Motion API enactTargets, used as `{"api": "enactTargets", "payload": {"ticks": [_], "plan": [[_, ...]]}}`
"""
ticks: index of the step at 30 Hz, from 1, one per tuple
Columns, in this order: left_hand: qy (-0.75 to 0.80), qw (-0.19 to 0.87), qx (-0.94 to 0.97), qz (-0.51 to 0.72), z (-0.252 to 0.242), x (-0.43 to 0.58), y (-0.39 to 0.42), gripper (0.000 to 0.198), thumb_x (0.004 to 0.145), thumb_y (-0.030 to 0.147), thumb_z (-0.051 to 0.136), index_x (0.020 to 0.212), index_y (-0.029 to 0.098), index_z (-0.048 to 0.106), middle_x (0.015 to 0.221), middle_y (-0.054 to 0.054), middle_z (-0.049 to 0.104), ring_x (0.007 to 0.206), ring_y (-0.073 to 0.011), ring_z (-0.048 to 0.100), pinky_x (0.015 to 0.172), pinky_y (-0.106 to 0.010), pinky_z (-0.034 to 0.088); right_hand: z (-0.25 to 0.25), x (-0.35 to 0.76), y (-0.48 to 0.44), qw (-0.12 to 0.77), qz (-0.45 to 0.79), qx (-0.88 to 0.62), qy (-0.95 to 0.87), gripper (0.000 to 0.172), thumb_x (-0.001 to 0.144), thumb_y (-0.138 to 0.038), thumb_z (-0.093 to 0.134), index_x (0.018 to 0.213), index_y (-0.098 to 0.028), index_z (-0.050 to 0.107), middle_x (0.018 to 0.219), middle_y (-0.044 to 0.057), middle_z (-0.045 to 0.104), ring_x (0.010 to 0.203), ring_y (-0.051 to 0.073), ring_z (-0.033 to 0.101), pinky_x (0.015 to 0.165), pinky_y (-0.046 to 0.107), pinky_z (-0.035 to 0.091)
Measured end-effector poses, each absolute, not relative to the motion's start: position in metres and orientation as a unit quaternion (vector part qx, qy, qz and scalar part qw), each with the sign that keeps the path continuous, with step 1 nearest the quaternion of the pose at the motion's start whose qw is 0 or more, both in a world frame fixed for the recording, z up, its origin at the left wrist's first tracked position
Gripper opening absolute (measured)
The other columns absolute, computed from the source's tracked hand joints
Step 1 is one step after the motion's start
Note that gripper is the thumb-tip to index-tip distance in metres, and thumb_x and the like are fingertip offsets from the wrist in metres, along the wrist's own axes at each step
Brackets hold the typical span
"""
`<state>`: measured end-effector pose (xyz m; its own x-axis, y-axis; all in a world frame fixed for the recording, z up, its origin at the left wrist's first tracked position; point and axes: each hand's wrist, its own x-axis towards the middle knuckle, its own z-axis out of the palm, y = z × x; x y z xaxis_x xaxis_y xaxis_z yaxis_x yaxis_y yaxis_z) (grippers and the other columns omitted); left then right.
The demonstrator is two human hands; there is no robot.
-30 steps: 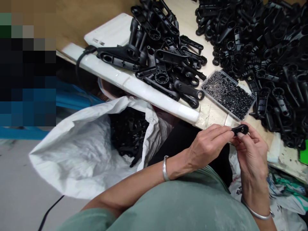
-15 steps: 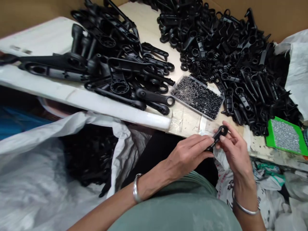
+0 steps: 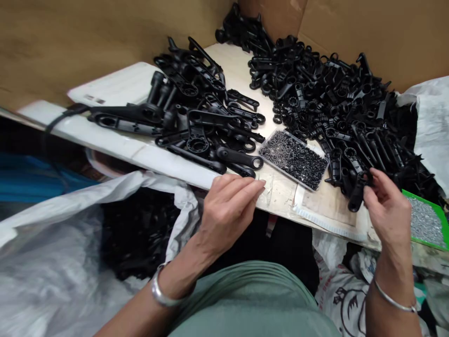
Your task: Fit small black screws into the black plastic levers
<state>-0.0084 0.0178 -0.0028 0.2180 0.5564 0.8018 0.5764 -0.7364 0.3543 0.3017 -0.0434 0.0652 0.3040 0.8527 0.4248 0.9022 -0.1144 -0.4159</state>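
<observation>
My right hand [image 3: 390, 206] is closed around the near end of a black plastic handle [image 3: 357, 195], thumb and fingers gripping its side. The handle hangs over the table's front, against the large pile of black plastic parts [image 3: 326, 89]. My left hand [image 3: 229, 208] is at the table edge with its fingers pressed together. Whatever is between its fingertips, if anything, is hidden. Just beyond those fingertips lies a heap of longer black plastic handles [image 3: 210, 119] with ringed ends. A clear shallow box of small dark screws [image 3: 294, 159] sits between my hands.
A green tray [image 3: 437, 243] of small silvery pieces stands at the far right. Below the table on the left, an open white sack [image 3: 140, 185] holds black parts. Cardboard walls [image 3: 368, 37] rise behind the table, and a white sack [image 3: 431, 117] leans at right.
My hands were together on a small black ring-ended part; now they are apart. The left has moved left to the table edge, the right has moved right to the pile. The camera view has shifted.
</observation>
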Motion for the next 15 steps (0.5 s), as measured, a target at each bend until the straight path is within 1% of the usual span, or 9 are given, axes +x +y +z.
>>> {"api": "enactTargets", "payload": {"ticks": [2, 4, 6, 8, 11, 13, 15], "plan": [[-0.388, 0.036, -0.768, -0.508, -0.002, -0.015, 0.023, 0.014, 0.089, 0.009, 0.066, 0.099, 0.018, 0.066, 0.087, -0.004, 0.074, 0.076, -0.0171, 0.064, 0.075, -0.034, 0.052, 0.076, 0.306, -0.019, 0.264, -0.104, -0.738, -0.612, 0.044, 0.091, -0.030, 0.056, 0.134, -0.023, 0.064, 0.103, 0.010, 0.075, 0.085, 0.024, 0.072, 0.082, 0.044, 0.058], [-0.412, 0.052, -0.756, -0.506, -0.001, -0.020, 0.027, 0.010, 0.091, 0.010, 0.065, 0.097, 0.018, 0.066, 0.085, -0.003, 0.073, 0.076, -0.0168, 0.062, 0.075, -0.034, 0.050, 0.081, 0.307, 0.006, 0.235, -0.144, -0.707, -0.652, 0.046, 0.090, -0.024, 0.053, 0.134, -0.018, 0.064, 0.116, 0.014, 0.073, 0.102, 0.030, 0.071, 0.094, 0.049, 0.055], [-0.432, 0.060, -0.751, -0.496, 0.000, -0.024, 0.030, 0.008, 0.092, 0.010, 0.064, 0.094, 0.018, 0.067, 0.083, -0.003, 0.072, 0.076, -0.0166, 0.061, 0.075, -0.033, 0.048, 0.080, 0.305, 0.027, 0.211, -0.158, -0.679, -0.685, 0.047, 0.093, -0.020, 0.047, 0.138, -0.016, 0.061, 0.131, 0.018, 0.066, 0.118, 0.035, 0.065, 0.103, 0.054, 0.050], [-0.447, 0.068, -0.751, -0.482, 0.002, -0.027, 0.033, 0.007, 0.093, 0.012, 0.063, 0.092, 0.018, 0.067, 0.081, -0.002, 0.071, 0.075, -0.0163, 0.058, 0.075, -0.033, 0.046, 0.074, 0.303, 0.040, 0.170, -0.158, -0.677, -0.698, 0.047, 0.098, -0.020, 0.039, 0.140, -0.017, 0.059, 0.138, 0.018, 0.061, 0.125, 0.041, 0.059, 0.104, 0.060, 0.048], [-0.458, 0.073, -0.754, -0.465, 0.005, -0.029, 0.036, 0.010, 0.093, 0.012, 0.061, 0.090, 0.019, 0.067, 0.082, -0.002, 0.069, 0.077, -0.0165, 0.056, 0.078, -0.033, 0.044, 0.066, 0.304, 0.043, 0.131, -0.168, -0.698, -0.684, 0.044, 0.101, -0.025, 0.035, 0.134, -0.022, 0.064, 0.139, 0.016, 0.061, 0.123, 0.047, 0.058, 0.094, 0.066, 0.050], [-0.456, 0.077, -0.760, -0.457, 0.007, -0.029, 0.039, 0.013, 0.094, 0.011, 0.059, 0.088, 0.019, 0.068, 0.084, -0.002, 0.069, 0.079, -0.0171, 0.055, 0.080, -0.034, 0.043, 0.065, 0.308, 0.035, 0.143, -0.184, -0.692, -0.683, 0.043, 0.102, -0.027, 0.037, 0.135, -0.026, 0.064, 0.138, 0.014, 0.062, 0.122, 0.047, 0.059, 0.093, 0.067, 0.050], [-0.454, 0.080, -0.767, -0.446, 0.008, -0.029, 0.041, 0.014, 0.094, 0.012, 0.059, 0.085, 0.019, 0.068, 0.085, -0.002, 0.069, 0.081, -0.0176, 0.054, 0.081, -0.035, 0.041, 0.068, 0.310, 0.024, 0.179, -0.186, -0.656, -0.709, 0.045, 0.101, -0.026, 0.040, 0.143, -0.034, 0.057, 0.142, 0.010, 0.059, 0.126, 0.047, 0.056, 0.099, 0.070, 0.044]]}}
